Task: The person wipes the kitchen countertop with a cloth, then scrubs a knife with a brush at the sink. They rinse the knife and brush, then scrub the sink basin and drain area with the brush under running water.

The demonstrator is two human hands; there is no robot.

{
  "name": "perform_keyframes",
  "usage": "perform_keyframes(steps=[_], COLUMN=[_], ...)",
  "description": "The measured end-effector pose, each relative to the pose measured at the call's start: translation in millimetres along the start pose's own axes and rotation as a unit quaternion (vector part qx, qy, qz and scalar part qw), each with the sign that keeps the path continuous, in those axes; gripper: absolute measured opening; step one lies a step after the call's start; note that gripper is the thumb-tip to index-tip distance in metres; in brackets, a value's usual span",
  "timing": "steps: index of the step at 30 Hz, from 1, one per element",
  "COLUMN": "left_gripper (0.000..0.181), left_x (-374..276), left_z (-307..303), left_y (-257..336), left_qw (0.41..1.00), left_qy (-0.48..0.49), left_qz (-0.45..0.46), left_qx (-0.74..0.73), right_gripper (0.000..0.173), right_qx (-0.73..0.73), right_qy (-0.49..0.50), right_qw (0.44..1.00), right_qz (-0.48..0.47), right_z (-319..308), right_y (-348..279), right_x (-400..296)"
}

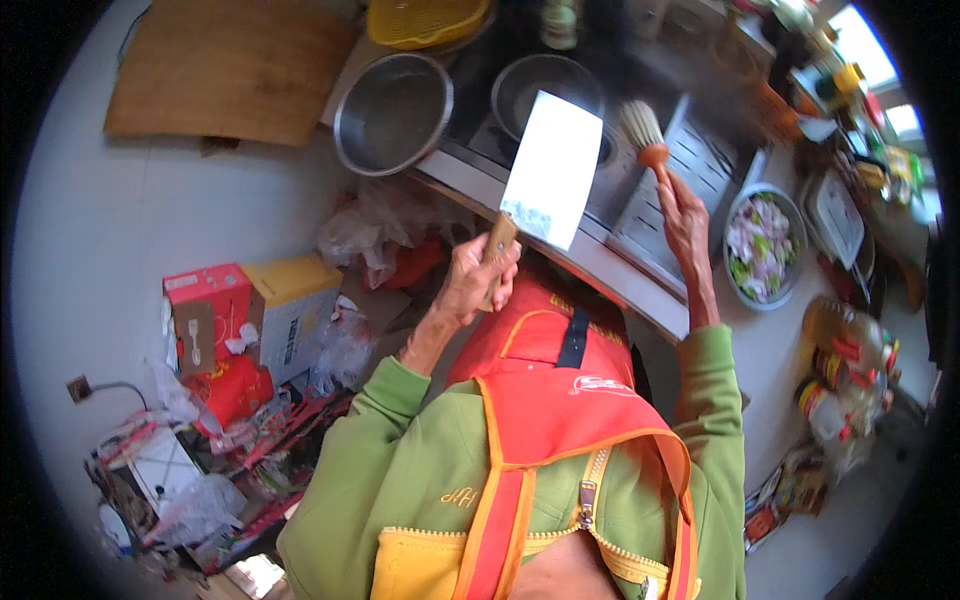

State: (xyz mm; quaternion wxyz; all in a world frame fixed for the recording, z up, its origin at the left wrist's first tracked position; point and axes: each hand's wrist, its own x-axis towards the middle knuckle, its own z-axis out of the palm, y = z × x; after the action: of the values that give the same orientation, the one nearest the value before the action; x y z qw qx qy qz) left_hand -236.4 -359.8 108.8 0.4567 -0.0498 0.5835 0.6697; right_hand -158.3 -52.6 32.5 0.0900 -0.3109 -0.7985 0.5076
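My left hand [480,277] grips the wooden handle of a cleaver [556,161]. Its broad rectangular blade points away from me over the counter's front edge and shines bright white. Bristles up, a brush [651,139] with an orange handle is held in my right hand [684,214]. Below the brush is a slotted metal panel [679,180] set in the counter. Behind the blade, partly covered by it, sits a round dark pan [517,86]. To the right of my right hand stands a bowl of cut vegetables [763,247], pale purple and green.
A metal basin [394,112] sits at the counter's left end, with a yellow basket [427,21] behind it. Cardboard boxes [292,315] and plastic bags [202,510] crowd the left side. Bottles [844,375] stand at the right. A wooden board [232,71] is at upper left.
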Motion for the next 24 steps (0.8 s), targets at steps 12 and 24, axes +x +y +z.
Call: perform_keyframes(steps=[12,24], left_gripper=[0.027,0.017], left_x=[-55.6,-24.7], left_z=[-118.9,-233.9], left_y=[54.1,113.3], left_qw=[0.959,0.960], left_qy=[0.157,0.128], left_qz=[0.213,0.191], left_qx=[-0.100,-0.161], right_gripper=[0.037,0.029], right_qx=[0.042,-0.373], right_qy=[-0.117,-0.274], right_qw=[0.974,0.858], right_qz=[-0.190,-0.223], right_z=[126.1,277.4], right_y=[-139.1,-232.8], right_x=[-3.5,101.1])
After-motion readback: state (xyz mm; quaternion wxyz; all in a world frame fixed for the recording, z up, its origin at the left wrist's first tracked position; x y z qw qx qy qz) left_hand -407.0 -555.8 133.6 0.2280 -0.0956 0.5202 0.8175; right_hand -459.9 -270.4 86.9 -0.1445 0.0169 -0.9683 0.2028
